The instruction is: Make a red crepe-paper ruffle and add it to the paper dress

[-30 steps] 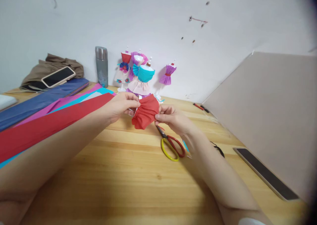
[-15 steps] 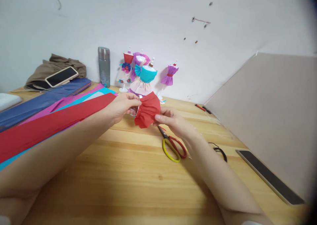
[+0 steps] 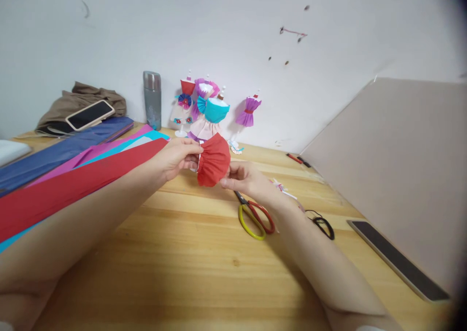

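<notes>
A gathered red paper skirt (image 3: 214, 161) is held up above the table, its pleats fanning out to the right from a narrow whitish edge. My left hand (image 3: 179, 157) pinches that gathered edge between thumb and fingers. At the wide, lower right side, the thumb and fingers of my right hand (image 3: 243, 176) close on the hem. Scissors (image 3: 254, 217) with one yellow and one red handle lie just below my right hand. Behind the skirt, a small dress form (image 3: 217, 110) wears a turquoise top and pale skirt.
Long paper strips, the top one red (image 3: 73, 187), lie beneath my left forearm. At the wall stand a grey bottle (image 3: 152, 100) and a purple-dressed form (image 3: 248, 111). A phone (image 3: 90, 115) rests on brown cloth. A black cord (image 3: 324, 226) and a dark flat bar (image 3: 397, 260) lie right.
Both hands and the red skirt have shifted slightly left. The skirt's pleats have spread into a rounder fan, and my right hand has slid lower along its hem.
</notes>
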The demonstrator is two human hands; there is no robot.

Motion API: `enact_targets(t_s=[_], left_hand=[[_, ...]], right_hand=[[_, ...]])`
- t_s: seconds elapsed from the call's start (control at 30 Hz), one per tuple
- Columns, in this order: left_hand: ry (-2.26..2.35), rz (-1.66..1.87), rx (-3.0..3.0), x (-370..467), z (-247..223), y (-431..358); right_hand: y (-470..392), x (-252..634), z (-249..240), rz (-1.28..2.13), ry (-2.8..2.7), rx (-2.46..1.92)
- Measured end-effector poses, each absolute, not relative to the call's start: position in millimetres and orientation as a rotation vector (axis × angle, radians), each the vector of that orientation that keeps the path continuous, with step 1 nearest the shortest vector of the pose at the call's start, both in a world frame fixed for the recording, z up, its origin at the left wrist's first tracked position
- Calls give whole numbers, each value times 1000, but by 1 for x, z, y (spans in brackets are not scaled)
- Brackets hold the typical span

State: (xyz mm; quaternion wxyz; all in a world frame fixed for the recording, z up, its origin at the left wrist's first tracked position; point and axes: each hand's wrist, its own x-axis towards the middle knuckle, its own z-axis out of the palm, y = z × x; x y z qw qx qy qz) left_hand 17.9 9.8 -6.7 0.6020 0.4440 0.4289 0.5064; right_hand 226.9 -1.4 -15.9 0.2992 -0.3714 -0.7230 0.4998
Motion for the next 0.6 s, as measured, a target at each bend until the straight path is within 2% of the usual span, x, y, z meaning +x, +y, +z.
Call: enact_targets(t_s=[0.43,0.6], left_hand=[[827,1188,908,34,-16,-1],[761,1147,781,51,-28,-15]], right_hand=[[22,272,0,1132,-2089,-1230],[24,276,2,1200,-1887,-1169]])
